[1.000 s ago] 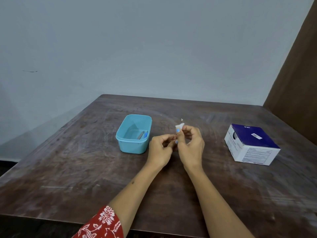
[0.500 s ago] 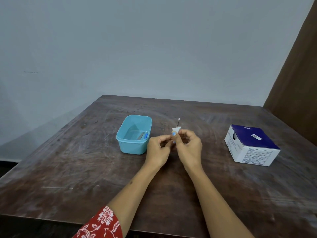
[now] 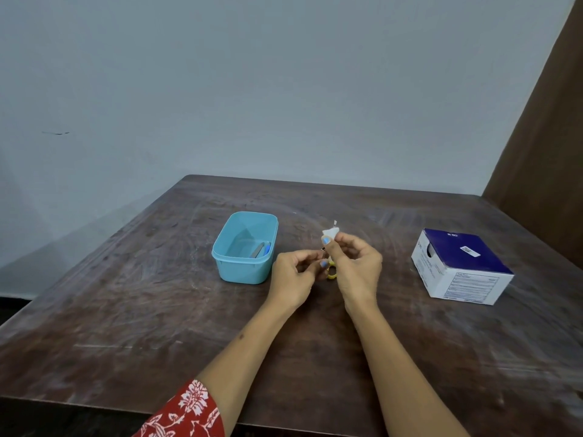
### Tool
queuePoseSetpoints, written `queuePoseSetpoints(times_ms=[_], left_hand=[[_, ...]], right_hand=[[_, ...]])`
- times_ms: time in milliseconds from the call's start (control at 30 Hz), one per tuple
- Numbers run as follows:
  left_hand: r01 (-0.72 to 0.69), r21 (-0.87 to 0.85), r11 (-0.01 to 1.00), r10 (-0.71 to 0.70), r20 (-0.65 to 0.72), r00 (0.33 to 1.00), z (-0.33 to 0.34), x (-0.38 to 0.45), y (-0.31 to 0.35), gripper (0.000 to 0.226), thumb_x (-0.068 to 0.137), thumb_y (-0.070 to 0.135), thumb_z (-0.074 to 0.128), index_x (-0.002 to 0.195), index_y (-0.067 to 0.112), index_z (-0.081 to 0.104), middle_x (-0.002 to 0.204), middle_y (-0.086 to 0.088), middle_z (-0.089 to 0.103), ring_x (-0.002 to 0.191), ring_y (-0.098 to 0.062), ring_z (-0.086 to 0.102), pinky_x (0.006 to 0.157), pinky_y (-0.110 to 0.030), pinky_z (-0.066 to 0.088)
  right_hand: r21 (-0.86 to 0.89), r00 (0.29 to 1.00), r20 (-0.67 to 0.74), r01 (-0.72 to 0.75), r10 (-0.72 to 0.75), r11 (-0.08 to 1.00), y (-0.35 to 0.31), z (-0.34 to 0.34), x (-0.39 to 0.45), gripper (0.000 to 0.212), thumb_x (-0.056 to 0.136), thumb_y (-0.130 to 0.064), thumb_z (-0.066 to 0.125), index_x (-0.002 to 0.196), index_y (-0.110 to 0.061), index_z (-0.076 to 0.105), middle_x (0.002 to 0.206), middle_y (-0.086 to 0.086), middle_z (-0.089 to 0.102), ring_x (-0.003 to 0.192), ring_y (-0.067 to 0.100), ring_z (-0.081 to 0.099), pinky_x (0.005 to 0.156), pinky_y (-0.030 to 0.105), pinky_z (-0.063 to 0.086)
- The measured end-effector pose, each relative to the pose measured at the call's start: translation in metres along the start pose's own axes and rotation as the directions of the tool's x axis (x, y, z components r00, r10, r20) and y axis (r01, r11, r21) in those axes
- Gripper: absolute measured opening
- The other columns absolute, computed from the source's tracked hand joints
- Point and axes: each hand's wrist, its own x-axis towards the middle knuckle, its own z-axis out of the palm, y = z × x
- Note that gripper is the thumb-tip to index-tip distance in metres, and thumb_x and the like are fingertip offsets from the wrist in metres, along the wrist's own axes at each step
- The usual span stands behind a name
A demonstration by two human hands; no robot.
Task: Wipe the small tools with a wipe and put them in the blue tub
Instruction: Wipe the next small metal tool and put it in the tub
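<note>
Above the table's middle, my right hand (image 3: 355, 266) pinches a small white wipe (image 3: 331, 231) around the metal blade of small scissors, whose tip (image 3: 335, 222) pokes out above the wipe. My left hand (image 3: 295, 275) grips the scissors low down at their yellow handle loops (image 3: 331, 274), which show between the two hands. The blue tub (image 3: 244, 246) stands just left of my hands. A grey tool (image 3: 258, 250) and a blue one (image 3: 267, 248) lie in it, against its right wall.
A white and dark-blue cardboard box (image 3: 462, 268) sits on the right part of the scratched dark wooden table (image 3: 126, 298). A pale wall rises behind the table and a brown panel stands at the right.
The wipe has slid along the blade, so more or less of the tip shows from frame to frame. The yellow handle loops have come into view between my hands.
</note>
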Motion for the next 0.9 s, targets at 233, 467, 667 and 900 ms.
queuePoseSetpoints(times_ms=[233, 467, 667, 900], left_hand=[[-0.048, 0.057, 0.997, 0.051, -0.058, 0.997, -0.0014, -0.0009, -0.0001, 0.018, 0.087, -0.001, 0.060, 0.101, 0.002, 0.070, 0.088, -0.004, 0.072, 0.075, -0.004, 0.069, 0.070, -0.017, 0.055], [-0.063, 0.057, 0.996, 0.066, -0.051, 0.997, -0.0016, -0.0007, 0.0003, 0.019, 0.087, -0.001, 0.059, 0.102, 0.004, 0.070, 0.089, -0.009, 0.073, 0.079, -0.012, 0.070, 0.073, -0.023, 0.057], [-0.048, 0.092, 0.995, 0.048, 0.005, 0.999, -0.0009, 0.0009, -0.0029, 0.020, 0.085, 0.003, 0.063, 0.105, 0.004, 0.070, 0.096, -0.007, 0.073, 0.088, -0.012, 0.069, 0.081, -0.030, 0.057], [-0.058, 0.033, 0.998, 0.059, -0.020, 0.998, -0.0024, 0.0021, -0.0023, 0.019, 0.086, -0.003, 0.059, 0.102, 0.001, 0.069, 0.083, -0.006, 0.071, 0.069, -0.004, 0.068, 0.067, -0.019, 0.054]], right_hand=[[-0.014, 0.998, 0.060, -0.006, 0.007, 1.000, 0.0009, 0.0023, -0.0004, 0.014, 0.077, -0.015, 0.076, 0.088, -0.008, 0.072, 0.075, 0.012, 0.071, 0.061, 0.016, 0.066, 0.052, 0.028, 0.053], [-0.048, 0.994, 0.108, -0.032, 0.037, 0.998, -0.0007, 0.0005, -0.0012, 0.016, 0.078, -0.014, 0.074, 0.091, -0.004, 0.072, 0.071, 0.010, 0.071, 0.057, 0.013, 0.065, 0.051, 0.025, 0.053], [0.017, 1.000, -0.014, -0.007, 0.007, 1.000, -0.0030, -0.0011, 0.0018, 0.019, 0.077, -0.020, 0.076, 0.090, -0.006, 0.071, 0.066, 0.004, 0.067, 0.052, 0.010, 0.060, 0.047, 0.025, 0.050], [0.005, 0.988, 0.144, -0.055, 0.054, 0.998, -0.0062, 0.0004, -0.0048, 0.012, 0.080, -0.010, 0.072, 0.087, -0.001, 0.071, 0.068, 0.007, 0.068, 0.054, 0.009, 0.063, 0.046, 0.023, 0.053]])
